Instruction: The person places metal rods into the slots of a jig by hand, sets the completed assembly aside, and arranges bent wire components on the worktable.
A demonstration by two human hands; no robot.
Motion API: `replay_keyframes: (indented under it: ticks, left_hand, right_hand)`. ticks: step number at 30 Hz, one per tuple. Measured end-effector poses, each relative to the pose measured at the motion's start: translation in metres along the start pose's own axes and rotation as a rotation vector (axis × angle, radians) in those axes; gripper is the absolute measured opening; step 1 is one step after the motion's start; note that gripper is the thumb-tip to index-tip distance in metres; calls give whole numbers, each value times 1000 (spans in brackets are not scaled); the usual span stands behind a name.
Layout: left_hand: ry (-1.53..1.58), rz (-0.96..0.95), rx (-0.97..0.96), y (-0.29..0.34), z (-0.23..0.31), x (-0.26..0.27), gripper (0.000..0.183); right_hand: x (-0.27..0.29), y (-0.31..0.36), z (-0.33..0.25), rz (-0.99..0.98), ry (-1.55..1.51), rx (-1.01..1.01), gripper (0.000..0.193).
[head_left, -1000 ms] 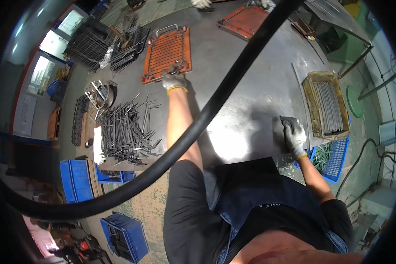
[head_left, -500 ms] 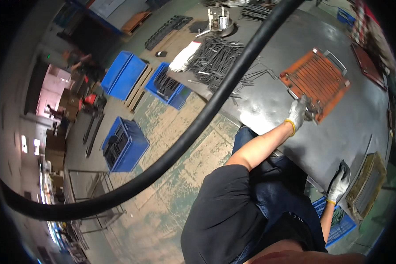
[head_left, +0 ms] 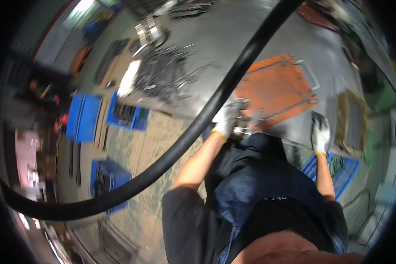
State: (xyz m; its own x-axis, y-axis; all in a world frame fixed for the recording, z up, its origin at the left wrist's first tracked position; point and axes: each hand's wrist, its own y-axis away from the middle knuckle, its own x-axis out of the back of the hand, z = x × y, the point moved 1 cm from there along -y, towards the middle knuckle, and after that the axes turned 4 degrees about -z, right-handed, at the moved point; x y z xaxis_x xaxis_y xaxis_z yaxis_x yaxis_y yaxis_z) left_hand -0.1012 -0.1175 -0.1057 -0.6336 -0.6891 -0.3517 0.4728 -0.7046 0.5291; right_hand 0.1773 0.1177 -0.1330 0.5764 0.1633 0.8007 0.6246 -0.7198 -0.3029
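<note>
An orange metal plate (head_left: 275,90), with dark strips along two sides and a pale wire handle, lies on the grey metal table. My left hand (head_left: 226,119), in a white glove with grey fingers, is closed at the plate's near left corner around shiny metal parts (head_left: 242,125). Motion blur hides their kind. At the table's near right edge, my right hand (head_left: 321,134), gloved alike, has its fingers stretched out and holds nothing. Beside it stands a yellowish-rimmed tray-like block (head_left: 351,121). A thick black hose (head_left: 207,112) crosses in front and covers the plate's left corner.
A heap of dark metal strips (head_left: 163,75) and a white cloth (head_left: 130,78) lie on the table (head_left: 215,26) at left. Blue crates (head_left: 84,116) stand on the floor there. Below my right hand is a blue basket (head_left: 345,169). Reddish plates (head_left: 319,20) lie far right.
The dark bars spanning the orange plate no longer show across its face. My left hand has come from the plate's near edge to its near left corner. The whole view has turned.
</note>
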Motion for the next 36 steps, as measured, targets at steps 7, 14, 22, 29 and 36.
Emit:
replay_keyframes:
  ticks: [7, 14, 22, 29, 36]
  left_hand:
    - [-30, 59, -151, -32, 4, 13, 38]
    - [-50, 84, -206, -31, 11, 25, 37]
    - [38, -3, -254, -20, -8, 42, 50]
    - [116, 204, -275, -6, -29, 16, 45]
    - [37, 204, -288, 1, -34, 6, 51]
  right_hand:
    - [-5, 16, 46, 61, 351, 86, 31]
    - [-2, 22, 16, 130, 231, -170, 23]
    - [70, 3, -2, 154, 7, -117, 27]
    - [144, -21, 89, 97, 407, -466, 47]
    - [58, -44, 210, 249, 344, -596, 31]
